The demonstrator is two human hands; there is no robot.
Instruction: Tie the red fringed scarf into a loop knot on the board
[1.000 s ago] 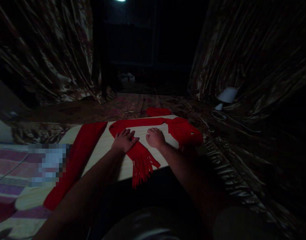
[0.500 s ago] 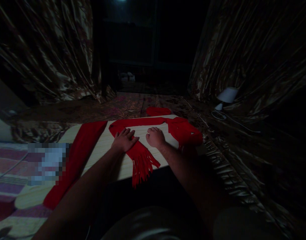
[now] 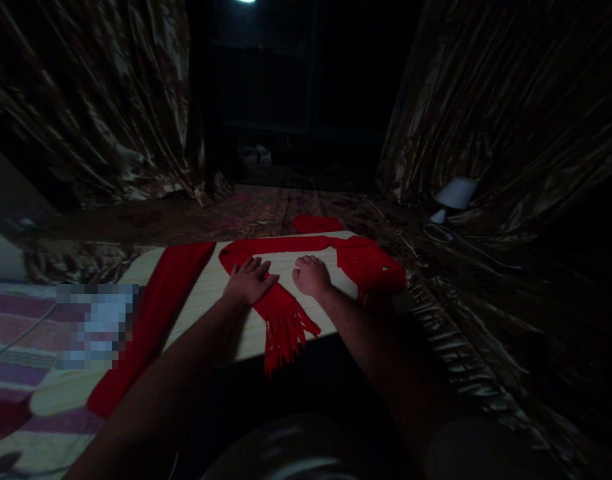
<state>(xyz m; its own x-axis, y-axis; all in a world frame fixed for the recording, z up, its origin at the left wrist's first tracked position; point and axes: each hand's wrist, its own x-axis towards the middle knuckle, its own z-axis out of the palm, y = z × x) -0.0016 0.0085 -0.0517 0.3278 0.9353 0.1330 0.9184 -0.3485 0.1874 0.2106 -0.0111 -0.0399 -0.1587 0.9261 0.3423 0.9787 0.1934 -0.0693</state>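
A red fringed scarf lies in a loop on a pale wooden board, one fringed end hanging over the near edge, the other end bunched at the right. My left hand lies flat on the scarf with fingers stretched out. My right hand rests on the board inside the loop, fingers curled into a loose fist, with nothing seen in it. A second red scarf lies folded in a long strip along the board's left side.
Another small red cloth lies beyond the board. Shiny patterned curtains hang left and right, a dark doorway between them. A white lamp with a cord sits at the right. A striped mat lies left.
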